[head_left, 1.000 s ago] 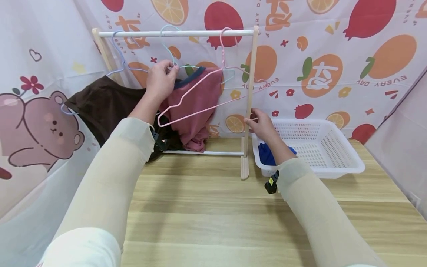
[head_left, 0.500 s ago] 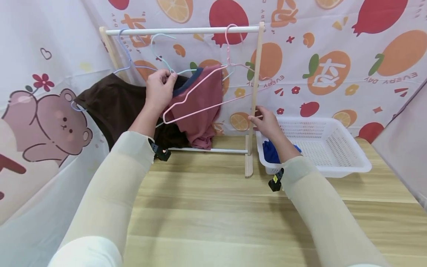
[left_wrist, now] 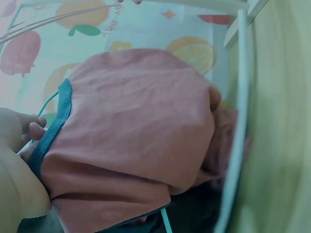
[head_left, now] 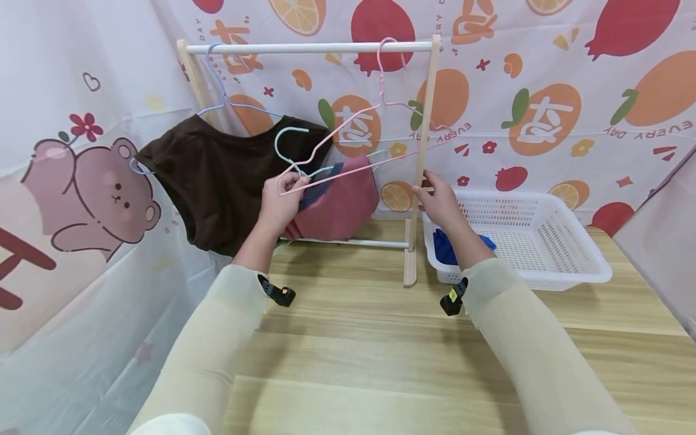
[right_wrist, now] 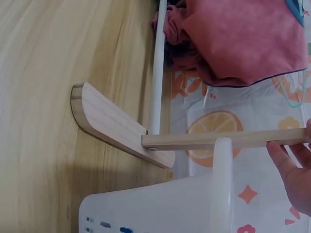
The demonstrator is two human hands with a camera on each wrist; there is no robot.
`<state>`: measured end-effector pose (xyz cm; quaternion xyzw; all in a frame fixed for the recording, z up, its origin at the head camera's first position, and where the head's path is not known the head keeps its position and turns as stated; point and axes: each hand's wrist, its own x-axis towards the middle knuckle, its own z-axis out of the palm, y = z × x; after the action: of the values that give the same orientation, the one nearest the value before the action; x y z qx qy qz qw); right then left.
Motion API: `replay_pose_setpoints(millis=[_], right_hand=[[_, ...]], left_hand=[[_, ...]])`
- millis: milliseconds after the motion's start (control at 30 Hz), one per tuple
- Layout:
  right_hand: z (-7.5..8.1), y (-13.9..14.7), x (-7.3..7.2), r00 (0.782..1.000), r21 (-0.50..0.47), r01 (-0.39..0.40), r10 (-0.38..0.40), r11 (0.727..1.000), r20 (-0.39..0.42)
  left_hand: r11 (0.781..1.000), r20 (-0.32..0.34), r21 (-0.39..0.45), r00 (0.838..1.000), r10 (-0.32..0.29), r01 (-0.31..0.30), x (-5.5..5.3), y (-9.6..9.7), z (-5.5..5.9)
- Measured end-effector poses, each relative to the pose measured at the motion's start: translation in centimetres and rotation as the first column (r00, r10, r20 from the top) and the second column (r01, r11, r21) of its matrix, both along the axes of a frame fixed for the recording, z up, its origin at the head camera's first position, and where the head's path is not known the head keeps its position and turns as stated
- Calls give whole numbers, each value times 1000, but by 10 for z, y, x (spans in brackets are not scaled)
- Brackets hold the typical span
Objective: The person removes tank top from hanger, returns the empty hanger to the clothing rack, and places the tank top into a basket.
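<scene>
My left hand pinches the neck of a mint-green hanger, below its hook. A dusty-pink shirt with a navy neckband hangs on that hanger; in the left wrist view the neckband lies right beside my fingers. The hook is off the rail, in front of a dark brown sleeveless top. An empty pink hanger on the rail crosses in front of my left hand. My right hand holds the wooden right post of the rack, fingers around it in the right wrist view.
The white rail carries a blue hanger with the brown top at its left. A white basket holding blue cloth stands right of the rack. A printed curtain hangs close behind.
My left hand has brought the mint-green hanger and pink shirt down and slightly right, its hook dropping from rail height to well below. My right hand stays on the post.
</scene>
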<state>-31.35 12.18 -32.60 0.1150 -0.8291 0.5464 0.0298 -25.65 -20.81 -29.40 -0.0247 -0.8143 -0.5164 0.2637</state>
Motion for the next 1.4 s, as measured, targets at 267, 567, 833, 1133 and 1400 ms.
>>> replay_pose_setpoints(millis=[267, 567, 833, 1133, 1400], right_hand=[[-2, 6, 13, 996, -80, 79, -81, 994, -21], [-17, 16, 45, 997, -175, 77, -77, 982, 7], [-37, 19, 67, 999, -187, 39, -42, 982, -10], [-48, 22, 78, 998, -167, 24, -35, 986, -61], [-47, 20, 87, 989, -122, 31, -48, 992, -138]], left_hand=[[992, 46, 113, 998, 50, -55, 21, 8, -39], [949, -251, 314, 961, 118, -35, 36, 16, -62], [896, -377, 441, 917, 129, 55, 60, 28, -58], [881, -391, 468, 911, 134, 72, 70, 30, -64], [920, -366, 387, 926, 91, 63, 77, 30, -66]])
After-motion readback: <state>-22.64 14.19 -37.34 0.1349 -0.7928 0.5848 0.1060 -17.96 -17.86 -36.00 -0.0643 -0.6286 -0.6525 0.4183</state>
